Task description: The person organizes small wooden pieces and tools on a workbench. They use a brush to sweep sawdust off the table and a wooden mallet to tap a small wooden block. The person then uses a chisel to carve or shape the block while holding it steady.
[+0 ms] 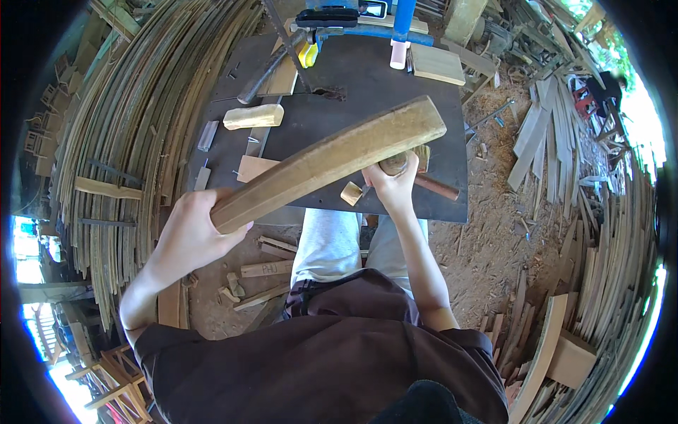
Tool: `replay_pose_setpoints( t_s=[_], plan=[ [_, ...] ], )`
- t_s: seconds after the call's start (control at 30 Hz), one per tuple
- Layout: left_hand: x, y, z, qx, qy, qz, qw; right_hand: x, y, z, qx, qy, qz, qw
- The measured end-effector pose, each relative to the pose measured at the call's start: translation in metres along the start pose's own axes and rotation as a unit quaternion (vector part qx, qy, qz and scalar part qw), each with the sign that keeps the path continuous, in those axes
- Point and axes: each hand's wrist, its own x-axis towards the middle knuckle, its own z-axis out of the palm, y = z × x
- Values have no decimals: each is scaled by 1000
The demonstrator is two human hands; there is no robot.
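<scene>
My left hand (194,226) is closed around the lower left end of a long, slightly bent wooden piece (332,152). The piece is raised slantwise over the dark worktable (311,141), its far end up to the right. Below that far end, my right hand (395,185) is closed on a wooden piece with a round end (393,165); its full shape is hidden. A reddish-brown stick (438,187) shows just right of that hand. To its left lies a small wooden block (351,193).
On the table lie a pale wood block (253,116), a flat board (438,64), a metal bar (272,67) and a yellow object (308,55). A blue clamp-like frame (402,21) stands at the back. Stacked planks (141,127) line the left; a person (606,92) is far right.
</scene>
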Motion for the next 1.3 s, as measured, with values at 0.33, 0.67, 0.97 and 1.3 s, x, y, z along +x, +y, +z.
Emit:
replay_pose_setpoints(
  t_s=[0.33,0.67,0.97,1.3],
  plan=[
    [-6,0,-3,14,21,-2,1000,0,2,4,-29,3,-2,1000],
    [-12,7,-8,13,74,16,997,1,1,1,-45,2,14,999],
    [-13,-1,-5,-1,45,-23,999,4,5,0,-30,1,10,1000],
    [-12,-12,17,-43,19,-4,999,-1,3,1,-10,6,10,1000]
  ],
)
